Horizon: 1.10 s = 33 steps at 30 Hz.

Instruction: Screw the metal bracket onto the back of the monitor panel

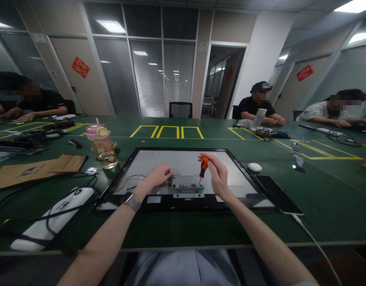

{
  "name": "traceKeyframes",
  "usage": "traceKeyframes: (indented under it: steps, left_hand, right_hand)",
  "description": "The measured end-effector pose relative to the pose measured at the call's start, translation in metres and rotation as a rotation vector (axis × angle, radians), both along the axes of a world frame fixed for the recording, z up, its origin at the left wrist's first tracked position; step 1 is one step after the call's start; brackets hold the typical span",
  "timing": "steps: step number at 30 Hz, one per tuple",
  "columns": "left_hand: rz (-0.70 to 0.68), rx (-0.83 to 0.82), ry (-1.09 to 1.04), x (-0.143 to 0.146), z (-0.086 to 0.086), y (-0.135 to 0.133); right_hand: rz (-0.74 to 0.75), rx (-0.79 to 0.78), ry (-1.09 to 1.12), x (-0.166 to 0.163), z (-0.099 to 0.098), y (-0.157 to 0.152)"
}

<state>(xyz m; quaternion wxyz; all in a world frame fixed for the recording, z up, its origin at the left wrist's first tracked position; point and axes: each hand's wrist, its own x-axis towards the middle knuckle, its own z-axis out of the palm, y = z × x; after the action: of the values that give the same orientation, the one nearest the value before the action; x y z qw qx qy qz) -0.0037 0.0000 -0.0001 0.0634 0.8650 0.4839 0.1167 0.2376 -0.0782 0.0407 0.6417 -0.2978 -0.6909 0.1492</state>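
Observation:
A flat display panel (183, 163) with a black frame lies face down, its grey back up. On its near side stands a metal bracket (187, 190) with connector ports along its front. My right hand (219, 174) grips an orange-and-black screwdriver (204, 167), held nearly upright, tip down at the bracket's right end. At the bracket's left end, my left hand (157, 176) is closed, fingers curled inward; whatever they hold is hidden. Thin wires (126, 180) run out on the panel to the left of that hand.
To the left are a pink-lidded bottle (102, 147), a brown paper bag (39, 169) and a white power strip (54, 218) with black cables. A phone (278, 192) on a cable and a white earbud case (254, 167) lie right. Several people sit across the green table (177, 228).

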Motion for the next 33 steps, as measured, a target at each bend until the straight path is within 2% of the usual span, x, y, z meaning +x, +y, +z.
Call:
traceKeyframes:
  steps: [8, 15, 22, 26, 31, 33]
  left_hand:
    - [-0.007, -0.004, -0.004, 0.0003, 0.0003, 0.0003]
    - [-0.009, 0.003, -0.01, 0.0, 0.0003, -0.0007]
    - [-0.005, 0.007, -0.004, -0.0003, -0.0015, 0.0005]
    - [-0.004, 0.002, -0.002, -0.0001, 0.0001, -0.0004]
    - [-0.008, -0.008, -0.003, 0.0001, 0.0016, -0.0013]
    - [-0.006, -0.01, -0.003, 0.0001, 0.0014, -0.0012]
  right_hand:
    - [-0.176, 0.08, -0.038, -0.0011, 0.0039, 0.0001]
    - [-0.015, 0.005, 0.029, 0.0002, -0.0001, -0.0008]
    - [-0.158, 0.088, -0.019, -0.0007, 0.0022, 0.0026]
    - [-0.149, 0.054, -0.016, 0.0009, 0.004, -0.0009]
    - [-0.047, 0.02, 0.04, 0.0011, 0.0033, -0.0012]
    - [-0.065, 0.027, 0.04, 0.0004, 0.003, 0.0004]
